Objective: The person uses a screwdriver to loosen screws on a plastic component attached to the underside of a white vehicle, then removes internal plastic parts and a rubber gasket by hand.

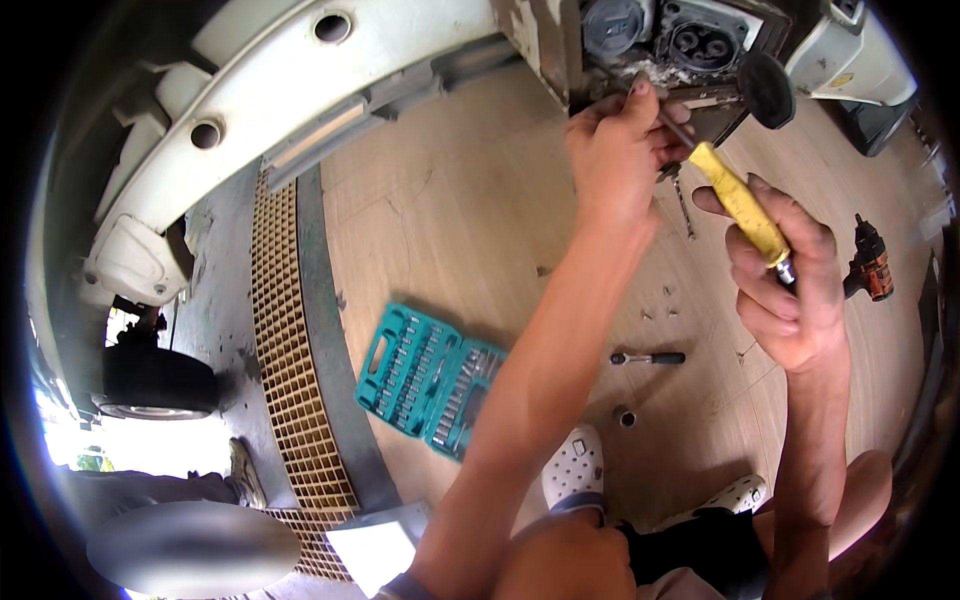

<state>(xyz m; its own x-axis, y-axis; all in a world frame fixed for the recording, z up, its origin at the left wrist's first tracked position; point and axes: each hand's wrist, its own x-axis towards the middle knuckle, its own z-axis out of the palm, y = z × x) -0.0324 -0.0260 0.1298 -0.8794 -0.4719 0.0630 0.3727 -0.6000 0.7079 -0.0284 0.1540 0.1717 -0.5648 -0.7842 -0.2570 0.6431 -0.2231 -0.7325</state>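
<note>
The right grip (803, 282) holds a likely screwdriver (738, 200).

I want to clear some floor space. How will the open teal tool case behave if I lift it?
The teal case lies open in two halves, so it may fold if lifted by one side. Its rows of small metal pieces probably make it heavy for its size, and some could spill if tilted.
</note>
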